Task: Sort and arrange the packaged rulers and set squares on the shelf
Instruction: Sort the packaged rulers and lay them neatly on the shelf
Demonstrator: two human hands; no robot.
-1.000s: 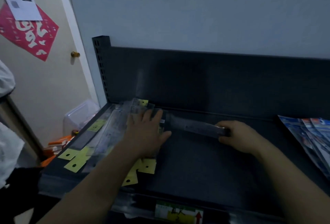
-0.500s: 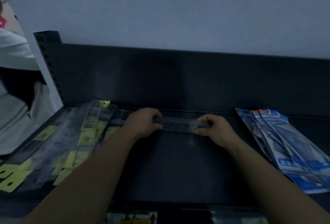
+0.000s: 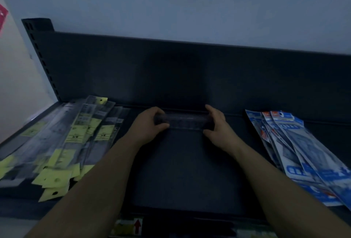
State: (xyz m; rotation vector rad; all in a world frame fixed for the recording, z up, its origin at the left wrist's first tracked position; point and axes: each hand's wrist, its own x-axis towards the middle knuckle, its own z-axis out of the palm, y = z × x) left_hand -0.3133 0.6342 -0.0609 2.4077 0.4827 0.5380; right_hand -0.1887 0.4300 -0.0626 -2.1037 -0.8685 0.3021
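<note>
Hands (left hand (image 3: 150, 126), right hand (image 3: 215, 126)) grip the two ends of one clear ruler pack (image 3: 185, 123) over the shelf (image 3: 180, 171).

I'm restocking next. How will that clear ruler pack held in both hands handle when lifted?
The clear ruler pack spans straight between left hand and right hand without sagging, so probably stiff. Thin and see-through, likely light. Its glossy sleeve may slip.

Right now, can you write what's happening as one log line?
left hand: grips ruler | right hand: grips ruler | ruler: crosswise, near back of shelf
</note>
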